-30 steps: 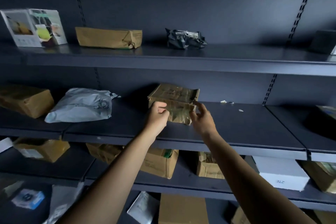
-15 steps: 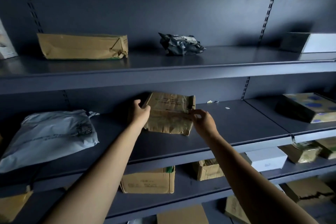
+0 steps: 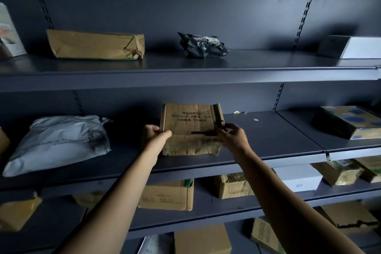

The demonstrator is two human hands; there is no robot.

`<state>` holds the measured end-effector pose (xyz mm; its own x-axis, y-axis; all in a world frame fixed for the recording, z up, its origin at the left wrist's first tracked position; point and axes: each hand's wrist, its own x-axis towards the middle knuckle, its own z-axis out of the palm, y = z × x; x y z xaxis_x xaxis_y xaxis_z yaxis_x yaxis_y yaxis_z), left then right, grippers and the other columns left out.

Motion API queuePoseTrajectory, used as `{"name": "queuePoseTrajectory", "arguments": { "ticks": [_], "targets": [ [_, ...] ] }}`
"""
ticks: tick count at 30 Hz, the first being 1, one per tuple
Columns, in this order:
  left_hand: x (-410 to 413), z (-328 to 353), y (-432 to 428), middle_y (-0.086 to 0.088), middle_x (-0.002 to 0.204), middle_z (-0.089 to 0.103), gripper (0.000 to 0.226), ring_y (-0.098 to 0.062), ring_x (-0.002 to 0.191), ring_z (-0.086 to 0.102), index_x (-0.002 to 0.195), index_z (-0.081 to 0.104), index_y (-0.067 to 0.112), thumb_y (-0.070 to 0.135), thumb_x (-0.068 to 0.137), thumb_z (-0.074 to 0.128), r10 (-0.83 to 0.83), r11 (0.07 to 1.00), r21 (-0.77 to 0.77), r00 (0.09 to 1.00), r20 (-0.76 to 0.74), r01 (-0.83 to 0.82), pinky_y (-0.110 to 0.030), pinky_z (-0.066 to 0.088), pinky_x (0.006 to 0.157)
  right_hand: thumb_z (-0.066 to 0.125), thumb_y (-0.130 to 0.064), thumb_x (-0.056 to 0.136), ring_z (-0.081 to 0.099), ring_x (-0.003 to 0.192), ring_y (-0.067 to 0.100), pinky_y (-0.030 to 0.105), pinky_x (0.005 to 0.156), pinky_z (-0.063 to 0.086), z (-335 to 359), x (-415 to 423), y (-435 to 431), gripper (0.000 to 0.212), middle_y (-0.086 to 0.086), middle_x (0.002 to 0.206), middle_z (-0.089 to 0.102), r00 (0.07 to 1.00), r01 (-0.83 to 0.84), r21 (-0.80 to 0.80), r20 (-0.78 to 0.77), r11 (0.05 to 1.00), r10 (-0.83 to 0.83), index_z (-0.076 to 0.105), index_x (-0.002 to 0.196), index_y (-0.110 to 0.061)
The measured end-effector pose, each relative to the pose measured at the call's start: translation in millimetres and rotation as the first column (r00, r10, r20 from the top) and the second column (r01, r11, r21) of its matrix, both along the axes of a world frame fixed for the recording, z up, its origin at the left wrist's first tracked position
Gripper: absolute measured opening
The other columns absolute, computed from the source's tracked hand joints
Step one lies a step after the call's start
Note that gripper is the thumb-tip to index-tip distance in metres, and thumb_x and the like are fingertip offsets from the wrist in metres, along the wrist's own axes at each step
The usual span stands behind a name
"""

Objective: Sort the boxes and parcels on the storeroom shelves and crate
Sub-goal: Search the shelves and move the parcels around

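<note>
A worn brown cardboard box (image 3: pixel 191 121) with printed text on its top stands on the middle shelf (image 3: pixel 268 150) of a dark grey rack. My left hand (image 3: pixel 153 136) grips its left edge, thumb on the top face. My right hand (image 3: pixel 232 137) pinches its right front corner, where the tape is torn. The box's front face is crumpled and taped.
A white poly mailer (image 3: pixel 59 140) lies left on the same shelf, a blue-spotted box (image 3: pixel 348 121) right. On the top shelf lie a long brown parcel (image 3: pixel 94 44), a crumpled black parcel (image 3: pixel 203 45) and a white box (image 3: pixel 350 46). Lower shelves hold several cardboard boxes (image 3: pixel 167 195).
Both hands have turned the box so its printed top faces up and its front squares with the shelf edge. My view has shifted right and closer.
</note>
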<state>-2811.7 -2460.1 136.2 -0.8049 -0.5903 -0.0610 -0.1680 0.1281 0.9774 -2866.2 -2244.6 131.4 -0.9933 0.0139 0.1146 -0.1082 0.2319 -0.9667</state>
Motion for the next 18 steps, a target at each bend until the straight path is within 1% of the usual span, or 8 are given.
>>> {"name": "queuePoseTrajectory", "arguments": {
  "ticks": [3, 5, 6, 8, 11, 13, 15, 18],
  "targets": [
    [16, -3, 14, -0.006, 0.118, 0.056, 0.052, -0.022, 0.101, 0.056, 0.124, 0.046, 0.015, 0.008, 0.078, 0.069, -0.001, 1.0, -0.022, 1.0, 0.016, 0.001, -0.033, 0.052, 0.078, 0.065, -0.007, 0.089, 0.056, 0.07, 0.015, 0.027, 0.062, 0.045, -3, 4, 9, 0.002, 0.006, 0.079, 0.061, 0.999, -0.04, -0.056, -0.003, 0.998, 0.04, 0.064, 0.09, -0.005],
    [30, -7, 26, -0.006, 0.123, 0.055, 0.056, -0.023, 0.104, 0.056, 0.128, 0.046, 0.018, 0.007, 0.077, 0.068, 0.008, 0.998, -0.068, 1.0, 0.021, -0.007, -0.032, 0.051, 0.078, 0.065, -0.002, 0.085, 0.056, 0.069, 0.017, 0.025, 0.06, 0.045, -9, 9, 15, 0.011, 0.007, 0.077, 0.059, 0.998, -0.057, -0.069, 0.008, 0.996, 0.058, 0.06, 0.081, -0.01],
    [36, -9, 32, -0.007, 0.124, 0.054, 0.057, -0.024, 0.106, 0.055, 0.128, 0.046, 0.019, 0.007, 0.077, 0.068, 0.028, 0.997, -0.074, 0.999, 0.02, -0.026, -0.033, 0.05, 0.08, 0.066, -0.002, 0.084, 0.057, 0.07, 0.018, 0.02, 0.055, 0.044, -13, 11, 19, 0.008, 0.008, 0.078, 0.06, 0.996, -0.082, -0.068, 0.019, 0.994, 0.084, 0.059, 0.084, -0.007],
    [49, -14, 44, -0.007, 0.124, 0.053, 0.056, -0.023, 0.107, 0.055, 0.127, 0.044, 0.019, 0.01, 0.079, 0.071, 0.069, 0.996, -0.059, 0.998, 0.001, -0.069, -0.027, 0.047, 0.073, 0.067, -0.003, 0.084, 0.061, 0.076, 0.019, 0.015, 0.053, 0.046, -18, 15, 27, 0.018, 0.01, 0.086, 0.063, 0.991, -0.125, -0.095, 0.036, 0.988, 0.129, 0.057, 0.098, 0.0],
    [67, -17, 61, -0.007, 0.119, 0.054, 0.048, -0.021, 0.102, 0.057, 0.12, 0.045, 0.018, 0.019, 0.081, 0.074, 0.144, 0.984, -0.098, 0.987, -0.069, -0.151, -0.018, 0.04, 0.061, 0.066, -0.003, 0.086, 0.061, 0.088, 0.021, 0.02, 0.062, 0.047, -23, 23, 35, 0.022, 0.014, 0.101, 0.059, 0.98, -0.183, -0.176, 0.044, 0.967, 0.194, 0.049, 0.092, -0.016],
    [76, -18, 67, -0.005, 0.115, 0.056, 0.041, -0.021, 0.1, 0.057, 0.112, 0.044, 0.021, 0.02, 0.083, 0.073, 0.17, 0.977, -0.109, 0.98, -0.103, -0.181, -0.021, 0.043, 0.064, 0.064, -0.002, 0.086, 0.06, 0.09, 0.026, 0.027, 0.069, 0.048, -23, 29, 41, 0.025, 0.015, 0.1, 0.059, 0.967, -0.237, -0.216, 0.039, 0.947, 0.251, 0.046, 0.087, -0.019],
    [82, -17, 70, -0.004, 0.113, 0.059, 0.036, -0.022, 0.1, 0.059, 0.107, 0.044, 0.024, 0.019, 0.084, 0.071, 0.167, 0.979, -0.097, 0.98, -0.105, -0.177, -0.03, 0.05, 0.072, 0.061, -0.002, 0.09, 0.064, 0.089, 0.026, 0.032, 0.073, 0.05, -21, 38, 47, 0.022, 0.013, 0.096, 0.063, 0.945, -0.297, -0.307, 0.042, 0.904, 0.325, 0.045, 0.09, -0.017],
    [89, -13, 69, -0.004, 0.111, 0.059, 0.027, -0.022, 0.098, 0.059, 0.107, 0.046, 0.023, 0.018, 0.088, 0.065, 0.158, 0.984, -0.062, 0.983, -0.091, -0.164, -0.037, 0.053, 0.08, 0.056, -0.012, 0.096, 0.062, 0.094, 0.023, 0.034, 0.071, 0.052, -13, 50, 54, 0.015, 0.01, 0.102, 0.063, 0.911, -0.375, -0.389, 0.017, 0.842, 0.413, 0.043, 0.097, -0.018]
  ]
}}
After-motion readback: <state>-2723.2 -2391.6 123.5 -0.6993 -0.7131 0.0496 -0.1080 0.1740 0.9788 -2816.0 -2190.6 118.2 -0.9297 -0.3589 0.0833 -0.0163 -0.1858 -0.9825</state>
